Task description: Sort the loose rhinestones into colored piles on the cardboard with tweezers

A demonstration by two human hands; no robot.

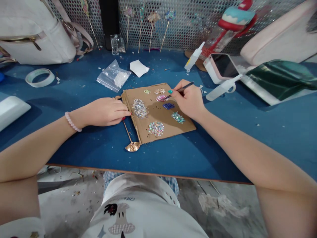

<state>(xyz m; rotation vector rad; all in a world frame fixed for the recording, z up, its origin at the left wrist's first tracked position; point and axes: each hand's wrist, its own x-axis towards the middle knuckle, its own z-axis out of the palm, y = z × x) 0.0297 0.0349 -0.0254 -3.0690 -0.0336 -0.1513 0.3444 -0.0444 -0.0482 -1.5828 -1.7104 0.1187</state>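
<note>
My right hand (189,100) pinches slim dark tweezers (184,87), their tip at a pink pile of small pieces (161,98) on a cardboard sheet (160,115). Near that tip lie a dark blue pile (168,106) and a teal pile (178,117). At the cardboard's left edge, my left hand (109,111) is closed, its fingertips on a gold hairpin (128,132). The hairpin's fan-shaped end points toward me, and part of its stem is hidden under the hand. Silvery pieces (140,108) and multicoloured pieces (156,128) lie on the cardboard too.
Beyond the cardboard are a plastic bag of white bits (115,76) and a paper scrap (139,68). A tape roll (39,78) lies left. Glue bottles (220,91), a phone (224,66) and a green packet (282,79) sit right. Decorated sticks (151,31) lean at the back.
</note>
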